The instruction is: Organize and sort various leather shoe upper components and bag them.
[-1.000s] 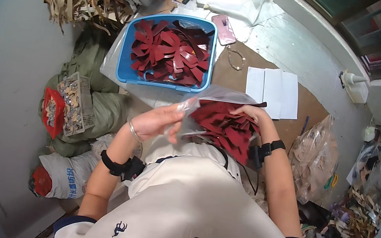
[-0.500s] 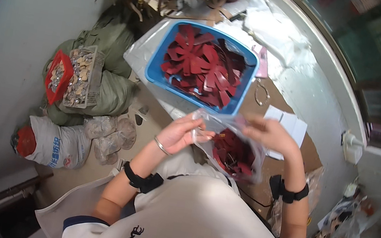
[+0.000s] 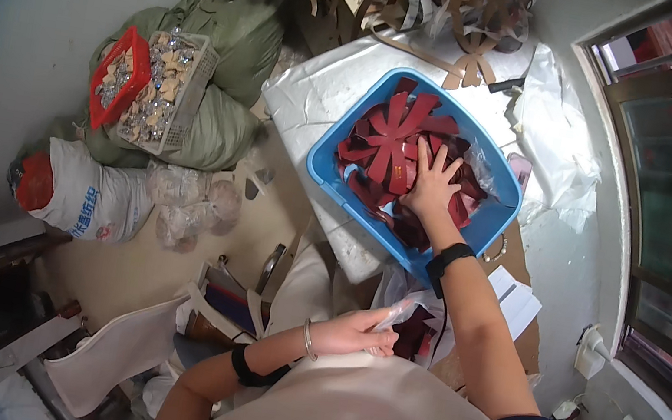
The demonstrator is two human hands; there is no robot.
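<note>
We see right hand (image 3: 430,185) spread wide, flat on dark red cut pieces (image 3: 390,144) in the blue tub (image 3: 324,175), far centre. Left hand (image 3: 356,332) pinches clear plastic bag (image 3: 405,327) near the body, red pieces inside.

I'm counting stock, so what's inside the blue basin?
The blue basin holds dark red cut pieces. The right hand presses on them; anything beneath stays hidden.
</note>
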